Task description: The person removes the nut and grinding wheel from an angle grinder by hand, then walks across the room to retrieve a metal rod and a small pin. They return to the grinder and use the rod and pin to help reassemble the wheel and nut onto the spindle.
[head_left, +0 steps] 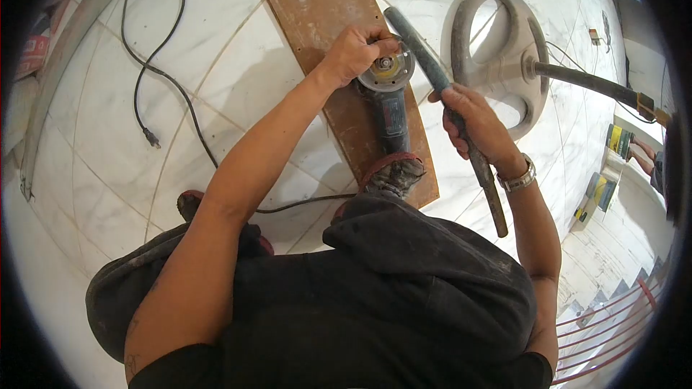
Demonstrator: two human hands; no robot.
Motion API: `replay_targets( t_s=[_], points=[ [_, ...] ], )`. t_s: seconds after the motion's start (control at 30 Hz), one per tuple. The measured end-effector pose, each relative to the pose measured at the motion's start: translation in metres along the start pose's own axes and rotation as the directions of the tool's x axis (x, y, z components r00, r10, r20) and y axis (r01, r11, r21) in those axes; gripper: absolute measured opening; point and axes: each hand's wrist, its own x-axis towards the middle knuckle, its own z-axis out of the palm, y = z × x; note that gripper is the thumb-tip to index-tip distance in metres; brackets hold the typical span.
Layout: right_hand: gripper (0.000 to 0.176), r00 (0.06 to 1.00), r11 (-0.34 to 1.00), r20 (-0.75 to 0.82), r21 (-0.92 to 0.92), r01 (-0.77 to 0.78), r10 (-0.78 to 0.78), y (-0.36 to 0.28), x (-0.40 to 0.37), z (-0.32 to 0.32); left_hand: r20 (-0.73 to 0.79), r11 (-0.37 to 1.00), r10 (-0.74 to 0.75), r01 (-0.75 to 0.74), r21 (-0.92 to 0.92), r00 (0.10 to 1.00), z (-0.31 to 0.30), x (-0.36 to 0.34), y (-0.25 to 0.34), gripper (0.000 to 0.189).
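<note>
An angle grinder lies on a brown wooden board, its disc side up and its body toward my shoe. My left hand is closed at the upper left edge of the grinder's disc; what its fingers grip, if anything, is hidden. In my right hand is a long dark rod, held around its middle. The rod slants from beside the disc down toward my right forearm, over the tiled floor.
A grey fan-like stand base with a dark pole is at the right. A black cable with a plug loops at the left. My shoe rests by the board's lower end. Another person's arm shows at far right.
</note>
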Motion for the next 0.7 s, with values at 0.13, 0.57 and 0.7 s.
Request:
replay_targets(
  t_s=[0.13,0.57,0.7],
  points=[
    [0.036,0.998,0.978,-0.052,-0.206,0.022,-0.034,0.002,-0.001,-0.001,0.008,0.999,0.035,-0.035,0.016,0.999,-0.002,0.001,-0.003,0.011],
    [0.031,0.967,0.988,-0.206,-0.077,0.135,-0.149,0.026,0.000,0.008,0.017,1.000,0.010,-0.010,-0.017,1.000,0.001,-0.004,0.007,0.012],
    [0.029,0.991,0.989,-0.114,-0.136,0.057,-0.073,0.021,0.000,0.009,0.023,1.000,-0.026,0.026,0.011,0.999,-0.001,-0.002,0.005,0.012]
  ],
)
